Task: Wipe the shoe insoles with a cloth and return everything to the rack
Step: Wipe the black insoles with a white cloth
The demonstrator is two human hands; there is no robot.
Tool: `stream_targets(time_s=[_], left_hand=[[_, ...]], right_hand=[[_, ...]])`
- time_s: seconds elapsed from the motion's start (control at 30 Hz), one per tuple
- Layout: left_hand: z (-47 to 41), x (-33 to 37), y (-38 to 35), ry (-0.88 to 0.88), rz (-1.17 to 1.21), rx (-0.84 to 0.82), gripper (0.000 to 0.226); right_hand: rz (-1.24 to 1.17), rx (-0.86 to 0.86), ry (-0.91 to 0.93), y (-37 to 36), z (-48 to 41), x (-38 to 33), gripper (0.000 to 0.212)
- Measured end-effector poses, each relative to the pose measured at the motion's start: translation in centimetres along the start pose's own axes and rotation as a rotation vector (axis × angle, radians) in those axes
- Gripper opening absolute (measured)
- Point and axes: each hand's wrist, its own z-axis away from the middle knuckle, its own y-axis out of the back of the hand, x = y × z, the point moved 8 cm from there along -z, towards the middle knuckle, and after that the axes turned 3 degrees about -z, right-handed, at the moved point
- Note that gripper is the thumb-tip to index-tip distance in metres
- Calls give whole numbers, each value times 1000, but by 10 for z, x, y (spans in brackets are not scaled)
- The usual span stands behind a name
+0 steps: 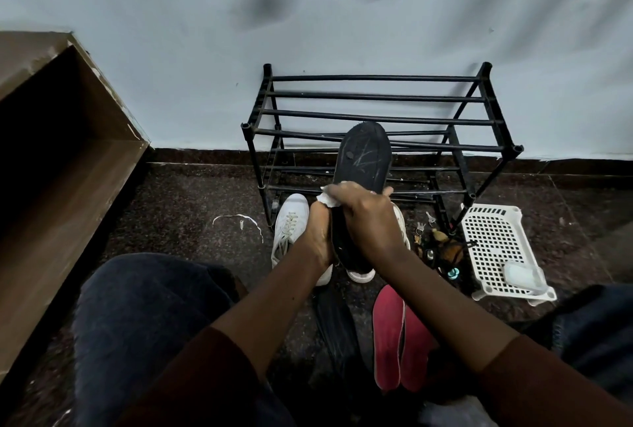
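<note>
A black insole [363, 156] stands upright in front of the black shoe rack [376, 118], its scuffed underside toward me. My left hand [317, 238] grips its lower edge from the left. My right hand [366, 217] lies across its middle and presses a white cloth [327, 199] against it, fingers curled over the cloth. Two red insoles [397, 334] lie on the floor near my right forearm. A white sneaker [289, 224] sits on the floor behind my left hand; a second white sneaker [363, 276] is mostly hidden by my hands.
A white perforated basket [496, 245] lies right of the rack with a small clear container [522, 276] on it. Keys and small dark items [435, 245] sit between rack and basket. A brown wooden cabinet [51, 152] stands at left. My knees frame the dark floor.
</note>
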Motion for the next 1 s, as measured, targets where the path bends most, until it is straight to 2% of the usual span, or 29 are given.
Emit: stream_targets(time_s=[0.1,0.17,0.23,0.27,0.33,0.4,0.47,0.53,0.63,0.7,0.77,0.83,0.87,0.93,1.0], left_hand=[[7,1,-1,53,-89,-22,52],[3,7,2,17,-161,1,61],[-2,11,-6,18,-30,-114,76],[-4,14,-6,6,9,-117,86],[-8,11,-6,24,96,-152,98],[-3,15,-12,-8,97,-214,91],[3,20,-20,-37,39,-265,76],[6,24,-26,-54,-5,-313,71],[5,29,-27,-93,-60,-311,56],[3,29,-25,-73,-95,-282,46],[1,28,-21,-53,-99,-242,49],[1,26,-18,-33,-153,-197,49],[1,26,-16,-24,-188,-169,46],[2,25,-14,-18,-247,-136,38],[2,25,-11,-14,-290,-99,28]], right_hand=[[39,-83,88,-11,17,-7,38],[-64,-82,155,-8,34,-15,27],[-130,-120,282,-9,52,-27,16],[-148,-138,339,-9,61,-32,17],[-117,-177,442,-7,75,-38,32],[-26,-177,554,-1,83,-37,38],[-6,-95,561,9,83,-27,38],[-86,83,331,29,73,-6,27],[-389,349,-310,51,61,43,34],[-784,360,-679,36,57,72,35],[-1141,290,-954,14,56,84,29],[-1384,240,-1116,2,58,83,20],[-1458,214,-1136,0,56,80,20],[-1530,163,-1097,0,51,76,23],[-1484,143,-1046,1,47,77,17]])
